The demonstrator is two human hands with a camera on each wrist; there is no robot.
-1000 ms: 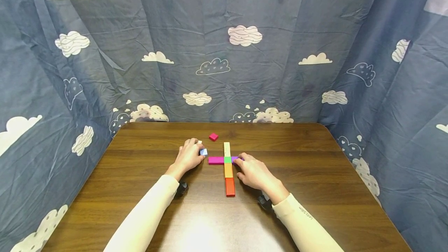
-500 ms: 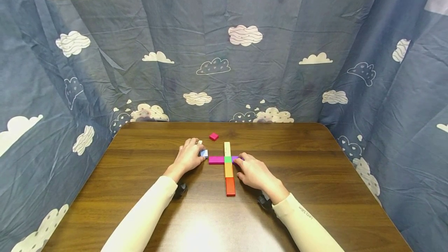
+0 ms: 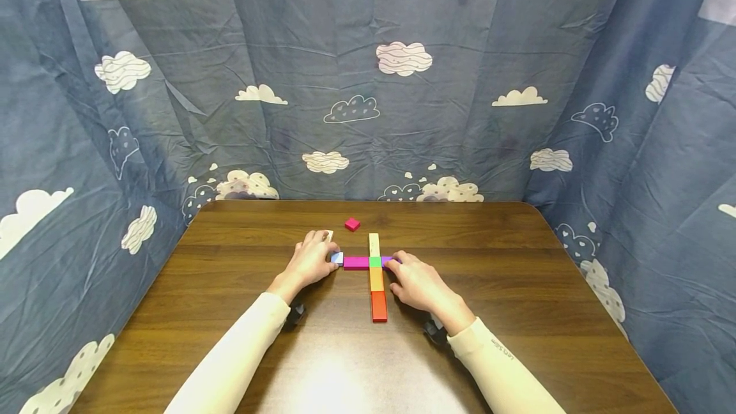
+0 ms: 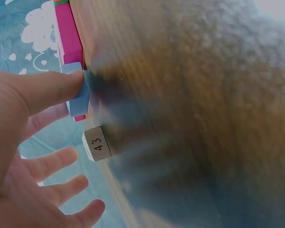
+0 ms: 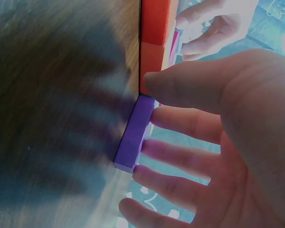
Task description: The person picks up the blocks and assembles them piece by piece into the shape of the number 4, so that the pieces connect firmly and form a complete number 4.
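My left hand [image 3: 310, 259] pinches a light blue block [image 4: 78, 105] between thumb and forefinger. The blue block lies against the left end of a magenta block [image 3: 356, 263], its other fingers spread apart. Flat blocks form a cross: a green block [image 3: 375, 262] in the centre, pale yellow [image 3: 374, 245] above, orange [image 3: 376, 279] and red [image 3: 379, 306] below. On the right arm of the cross, fingertips of my right hand [image 3: 422, 283] rest on a purple block [image 5: 133, 135], fingers fairly straight. Its thumb lies by the orange block in the right wrist view.
A crimson block [image 3: 352, 224] lies alone behind the cross. Near my left fingertips stands a white block [image 4: 98, 143] marked 43. The wooden table [image 3: 489, 229] ends at a blue cloud-patterned curtain [image 3: 448, 126].
My left hand has drawn the blue block slightly nearer and to the right, up to the magenta block's end. The right hand stays on the purple block.
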